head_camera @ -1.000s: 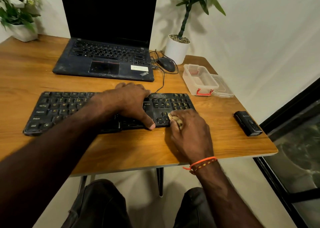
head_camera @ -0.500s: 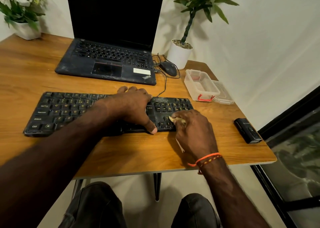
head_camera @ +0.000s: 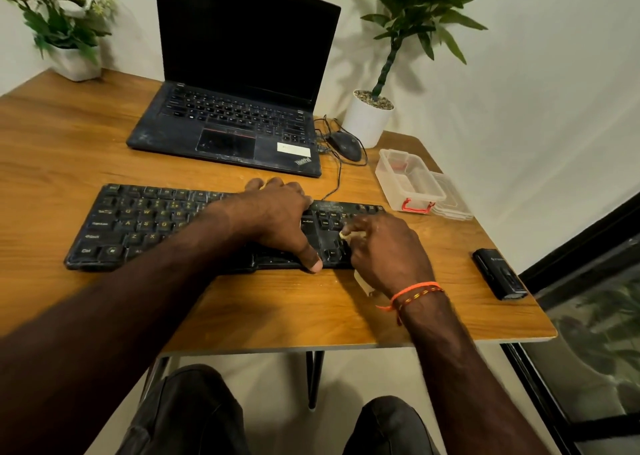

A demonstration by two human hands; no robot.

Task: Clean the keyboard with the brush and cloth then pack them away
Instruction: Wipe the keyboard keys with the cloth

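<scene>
Left hand [head_camera: 277, 217] spread flat atop keyboard [head_camera: 145, 224], right hand [head_camera: 388, 252] beside it pinching brush [head_camera: 350, 235] over the right-end keys.

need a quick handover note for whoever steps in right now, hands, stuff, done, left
Left hand: flat on the keyboard, steadying it.
Right hand: grips the brush, working the right-side keys.
Clear box stands open at the table's right, its lid beside it.
Cloth: not visible.
Done: brushing under way; keys look dusty.
Left: finish brushing, wipe with cloth, pack both away.
</scene>
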